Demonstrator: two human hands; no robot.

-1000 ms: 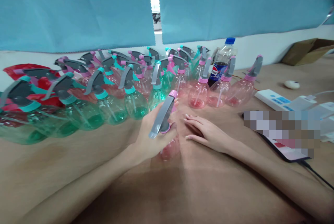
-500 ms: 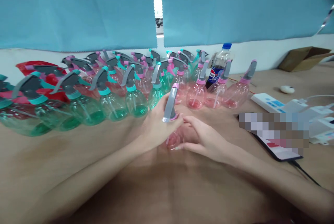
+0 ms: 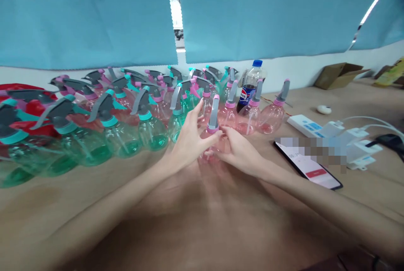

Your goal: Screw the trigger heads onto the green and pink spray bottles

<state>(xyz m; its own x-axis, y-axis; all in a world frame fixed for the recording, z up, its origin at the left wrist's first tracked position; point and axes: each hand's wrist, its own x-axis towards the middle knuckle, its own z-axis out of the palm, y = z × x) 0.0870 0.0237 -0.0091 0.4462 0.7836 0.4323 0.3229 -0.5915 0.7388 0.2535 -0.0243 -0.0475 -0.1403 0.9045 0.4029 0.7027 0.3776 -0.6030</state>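
Observation:
A pink spray bottle [image 3: 213, 127] with a grey trigger head and pink collar stands upright on the table in front of me. My left hand [image 3: 191, 136] is at its left side, thumb crossing the front just below the collar and fingers stretched upward, off the trigger head. Around the right side of the bottle curls my right hand [image 3: 241, 151]; its fingertips are partly hidden against the clear pink body. Just behind are more pink spray bottles [image 3: 272, 117], and to the left runs a row of green spray bottles [image 3: 154, 134] with turquoise collars.
A cola bottle [image 3: 248, 92] with a blue cap stands behind the pink bottles. On the right lie a phone [image 3: 303, 166], a white power strip [image 3: 304, 124] with chargers and cables, and a white oval object [image 3: 323, 110]. A cardboard box [image 3: 339, 75] sits by the wall.
My left hand's fingers have loosened from the bottle's neck and stretched upward. My right hand has closed in around the bottle. The view has shifted to the right.

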